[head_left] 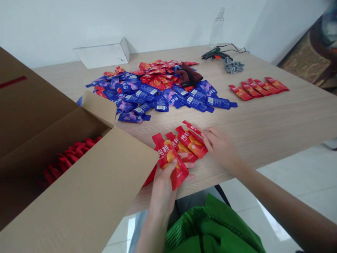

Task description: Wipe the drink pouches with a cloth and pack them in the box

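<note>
Near the tabletop's front edge, the left hand pinches a red sachet printed with white Chinese characters; the right hand, fingers loosely curled, touches overlapping red sachets. Beyond lies a blue-and-red sachet pile, seemingly barcoded. An open cardboard box crowds the left edge.

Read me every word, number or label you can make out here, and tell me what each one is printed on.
"绝矫", roughly, the second character unsure: large white characters on the red pouch under the left hand.
Same characters on the next red pouches by the right hand: too blurred.
Blue pouches: white barcode labels, too small.
White box: small label, unreadable.
Cardboard box: no print visible.
</note>
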Demonstrator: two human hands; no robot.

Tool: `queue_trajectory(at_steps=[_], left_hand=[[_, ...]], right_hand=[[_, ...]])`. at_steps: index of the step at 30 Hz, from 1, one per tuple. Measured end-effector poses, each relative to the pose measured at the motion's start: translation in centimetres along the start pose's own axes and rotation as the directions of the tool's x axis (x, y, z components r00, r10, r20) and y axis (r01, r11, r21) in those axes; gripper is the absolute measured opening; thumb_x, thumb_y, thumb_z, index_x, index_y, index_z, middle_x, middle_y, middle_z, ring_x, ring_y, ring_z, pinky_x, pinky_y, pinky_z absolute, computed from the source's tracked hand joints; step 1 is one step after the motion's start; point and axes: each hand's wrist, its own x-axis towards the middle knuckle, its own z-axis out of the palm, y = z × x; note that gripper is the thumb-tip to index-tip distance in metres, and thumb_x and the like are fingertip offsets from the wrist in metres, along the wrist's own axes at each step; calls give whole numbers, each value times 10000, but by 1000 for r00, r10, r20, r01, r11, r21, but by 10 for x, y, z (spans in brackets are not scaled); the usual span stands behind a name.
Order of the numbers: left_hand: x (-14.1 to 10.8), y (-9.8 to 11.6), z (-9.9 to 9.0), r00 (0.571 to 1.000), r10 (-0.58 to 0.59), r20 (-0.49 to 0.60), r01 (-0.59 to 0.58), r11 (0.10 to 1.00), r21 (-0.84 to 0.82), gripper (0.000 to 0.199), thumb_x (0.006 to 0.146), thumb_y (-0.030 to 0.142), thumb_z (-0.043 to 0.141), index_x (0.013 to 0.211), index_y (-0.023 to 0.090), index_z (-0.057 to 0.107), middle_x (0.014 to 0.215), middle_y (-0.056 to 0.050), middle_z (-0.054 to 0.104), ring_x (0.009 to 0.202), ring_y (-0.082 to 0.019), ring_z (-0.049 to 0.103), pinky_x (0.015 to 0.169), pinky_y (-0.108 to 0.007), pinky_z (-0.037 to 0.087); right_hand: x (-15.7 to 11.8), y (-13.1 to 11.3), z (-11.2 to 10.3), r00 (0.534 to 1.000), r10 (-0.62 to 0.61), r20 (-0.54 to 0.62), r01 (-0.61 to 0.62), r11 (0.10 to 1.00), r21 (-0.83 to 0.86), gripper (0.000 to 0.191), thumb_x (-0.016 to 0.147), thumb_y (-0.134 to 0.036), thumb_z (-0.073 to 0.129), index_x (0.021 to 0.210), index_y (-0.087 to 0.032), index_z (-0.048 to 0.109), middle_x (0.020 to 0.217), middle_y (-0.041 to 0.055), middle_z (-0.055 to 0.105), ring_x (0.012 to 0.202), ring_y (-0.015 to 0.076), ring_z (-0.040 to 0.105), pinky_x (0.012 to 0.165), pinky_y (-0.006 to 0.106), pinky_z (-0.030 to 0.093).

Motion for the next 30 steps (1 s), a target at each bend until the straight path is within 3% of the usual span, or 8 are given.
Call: queue_trajectory(at_steps=[4, 7, 11, 14, 18, 21, 25, 30], left_hand=[[6, -5, 11, 1000, -19, 7, 19, 998, -57, 350, 886, 278, 636, 1213, 158, 604, 1179, -147, 723, 950, -279, 739, 766, -391, 622], [10, -10, 20, 994, -22, 103, 42, 980, -195, 355, 943, 391, 588, 1215, 163, 617, 1217, -137, 711, 1093, -272, 694, 889, -391, 583], [11, -15, 23, 993, 58, 107, -16, 933, -359, 426, 895, 528, 620, 1113, 166, 674, 1108, -91, 740, 1138, -244, 666, 968, -345, 534], [9, -14, 13, 999, 33, 14, -27, 951, -307, 280, 820, 382, 751, 995, 173, 688, 961, -33, 746, 1020, -195, 703, 905, -264, 542], [6, -6, -6, 998, 32, -47, -42, 973, -227, 204, 821, 307, 714, 939, 145, 683, 880, -45, 736, 862, -192, 720, 666, -237, 579], [3, 0, -18, 999, 44, -7, -45, 988, -147, 233, 787, 258, 708, 981, 130, 686, 886, -65, 737, 757, -211, 716, 474, -228, 540], [-3, 2, -26, 997, 78, -15, -79, 994, -70, 471, 675, 104, 795, 1123, 159, 657, 936, -63, 756, 792, -222, 732, 515, -233, 579], [-3, 0, -21, 988, 66, -137, -69, 998, -15, 585, 708, 161, 807, 1250, 200, 590, 1023, -75, 765, 804, -240, 755, 584, -298, 628]], right_hand=[[8, -6, -7, 982, 81, -173, -81, 997, 7, 257, 1011, -199, 414, 918, -152, 648, 888, 118, 661, 851, 230, 628, 793, 378, 536], [4, -37, -14, 975, 62, -212, -43, 995, 92, 179, 982, -160, 475, 982, -175, 654, 954, 102, 678, 905, 216, 646, 835, 362, 538], [-7, -92, -17, 995, -37, -89, 62, 955, 289, 201, 951, -113, 514, 1059, -154, 679, 1000, 105, 683, 939, 206, 655, 851, 346, 563], [-6, -113, -22, 994, -32, 102, -14, 905, 424, 216, 969, -149, 491, 967, -155, 707, 993, 104, 678, 921, 203, 659, 842, 359, 581], [5, -97, -36, 973, -22, 229, -117, 812, 572, 238, 987, -185, 469, 1017, -197, 705, 1042, 54, 708, 962, 161, 677, 877, 313, 575], [3, -69, -34, 981, 76, 176, -139, 916, 377, 219, 947, -234, 546, 1099, -173, 691, 1109, 94, 694, 1033, 222, 652, 934, 408, 553], [-12, -44, -11, 974, 83, 212, -100, 993, 68, 377, 911, -326, 613, 1213, -106, 657, 1165, 181, 653, 1088, 331, 601, 922, 535, 538], [-18, -35, 0, 992, 92, 89, -100, 991, 84, 293, 990, -225, 448, 1156, -147, 677, 1090, 139, 704, 1009, 269, 652, 902, 467, 559]])
